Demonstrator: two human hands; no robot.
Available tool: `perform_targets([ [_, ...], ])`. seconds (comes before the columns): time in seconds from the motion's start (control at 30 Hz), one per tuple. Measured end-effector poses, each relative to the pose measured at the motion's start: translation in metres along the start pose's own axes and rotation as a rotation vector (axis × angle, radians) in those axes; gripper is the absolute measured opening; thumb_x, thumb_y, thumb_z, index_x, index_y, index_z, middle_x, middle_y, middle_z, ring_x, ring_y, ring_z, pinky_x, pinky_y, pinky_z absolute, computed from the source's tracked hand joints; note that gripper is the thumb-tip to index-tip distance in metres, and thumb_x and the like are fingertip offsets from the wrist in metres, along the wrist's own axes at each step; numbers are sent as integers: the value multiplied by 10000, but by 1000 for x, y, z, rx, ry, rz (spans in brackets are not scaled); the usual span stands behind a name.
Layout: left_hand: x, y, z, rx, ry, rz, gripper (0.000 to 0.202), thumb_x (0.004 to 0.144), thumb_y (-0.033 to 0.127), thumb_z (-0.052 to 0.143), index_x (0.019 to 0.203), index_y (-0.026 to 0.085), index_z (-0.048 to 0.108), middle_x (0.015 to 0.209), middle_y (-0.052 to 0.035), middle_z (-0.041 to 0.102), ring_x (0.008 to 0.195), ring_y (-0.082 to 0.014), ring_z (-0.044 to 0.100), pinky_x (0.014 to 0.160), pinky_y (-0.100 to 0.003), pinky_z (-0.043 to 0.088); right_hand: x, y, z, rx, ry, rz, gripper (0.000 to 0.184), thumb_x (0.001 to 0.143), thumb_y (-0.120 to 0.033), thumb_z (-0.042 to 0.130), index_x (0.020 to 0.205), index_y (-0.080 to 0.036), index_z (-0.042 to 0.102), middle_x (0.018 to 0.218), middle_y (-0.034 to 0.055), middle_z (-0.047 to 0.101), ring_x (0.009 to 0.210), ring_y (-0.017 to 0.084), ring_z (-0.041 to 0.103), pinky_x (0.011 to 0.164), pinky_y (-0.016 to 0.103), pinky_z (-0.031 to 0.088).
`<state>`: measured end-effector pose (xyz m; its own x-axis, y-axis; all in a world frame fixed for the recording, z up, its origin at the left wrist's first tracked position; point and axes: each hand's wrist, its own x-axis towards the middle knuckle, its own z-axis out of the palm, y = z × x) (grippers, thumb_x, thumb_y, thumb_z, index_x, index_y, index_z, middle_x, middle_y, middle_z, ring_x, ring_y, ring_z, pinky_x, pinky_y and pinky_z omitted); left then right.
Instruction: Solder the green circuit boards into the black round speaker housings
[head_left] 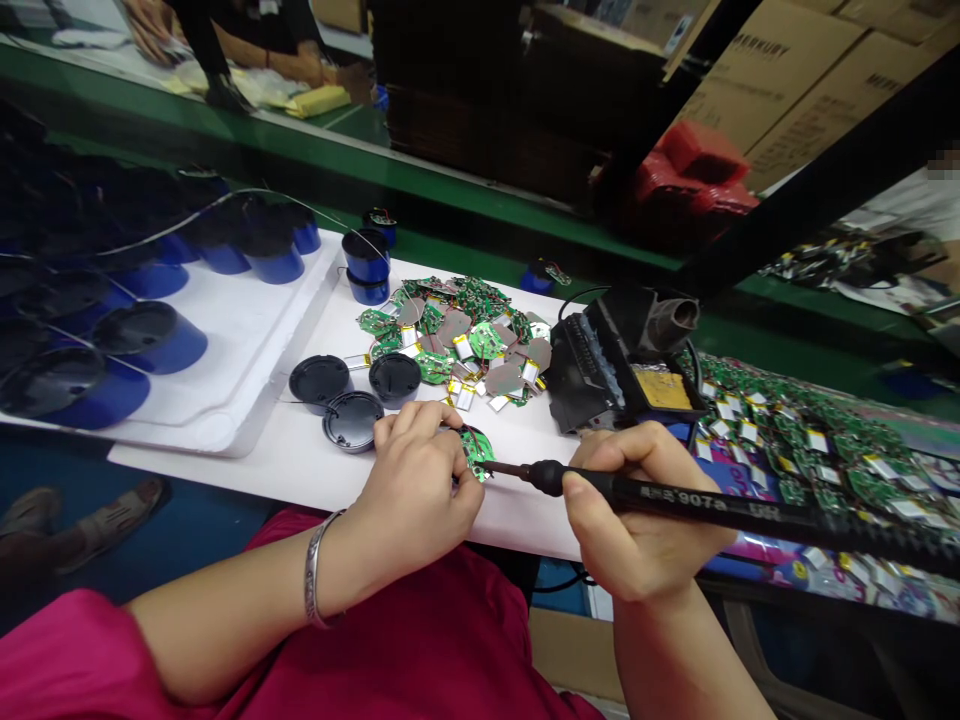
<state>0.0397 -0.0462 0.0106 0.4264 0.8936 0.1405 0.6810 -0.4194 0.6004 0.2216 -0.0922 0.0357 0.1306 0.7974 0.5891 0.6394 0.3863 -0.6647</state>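
My right hand (645, 510) is closed around the black handle of a soldering iron (675, 497). The iron points left, and its tip meets or nearly meets a round green circuit board (478, 450). My left hand (424, 475) has its fingers bent around that board's left side, partly covering it; a dark wire shows by the fingertips. Just beyond my left hand lie several round black caps (352, 420). A heap of green boards (486, 340) with small silver battery packs sits behind the board I work on.
A black soldering iron stand (592, 370) with a yellow sponge (661, 387) stands right of the heap. At left, a white foam tray (247, 370) bears several blue cups (157, 340). More boards (817, 440) cover the right side. Another person's hands (150, 30) show across the bench.
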Motion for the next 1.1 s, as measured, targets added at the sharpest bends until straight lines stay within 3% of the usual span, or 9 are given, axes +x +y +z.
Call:
perform_targets([
  [0.5,0,0,0,-13,-2,-7,123,752,148,560,644,186,607,1097,-75,616,1114,-266,520,843,-441,339,4,2,1,44,-29,41,173,754,-174,644,725,-216,479,592,-57,500,466,102,451,457,263,356],
  [0.8,0,-2,1,-26,1,-3,112,744,143,550,647,180,591,1086,-73,615,1103,-257,519,847,-435,335,0,4,2,28,260,-51,83,758,-208,648,736,-199,569,623,-37,550,504,127,531,481,279,430],
  [0.87,0,-2,0,-24,-2,-4,110,746,146,549,652,181,593,1092,-72,613,1105,-258,518,849,-438,336,-5,6,3,-80,292,-67,38,782,-220,665,804,-192,653,700,-10,641,562,148,602,527,296,485],
  [0.93,0,-1,0,-21,-9,-5,111,748,150,550,653,182,597,1094,-71,611,1106,-260,517,849,-439,338,-10,8,5,-141,269,-92,134,810,-200,681,940,-201,713,821,11,718,628,163,665,595,312,544],
  [1.1,0,-1,-1,-18,-25,-2,116,759,172,562,655,191,610,1092,-69,614,1101,-270,520,862,-453,348,-20,8,18,-159,205,-139,365,834,-98,690,1176,-225,686,1001,35,757,794,183,729,737,322,611],
])
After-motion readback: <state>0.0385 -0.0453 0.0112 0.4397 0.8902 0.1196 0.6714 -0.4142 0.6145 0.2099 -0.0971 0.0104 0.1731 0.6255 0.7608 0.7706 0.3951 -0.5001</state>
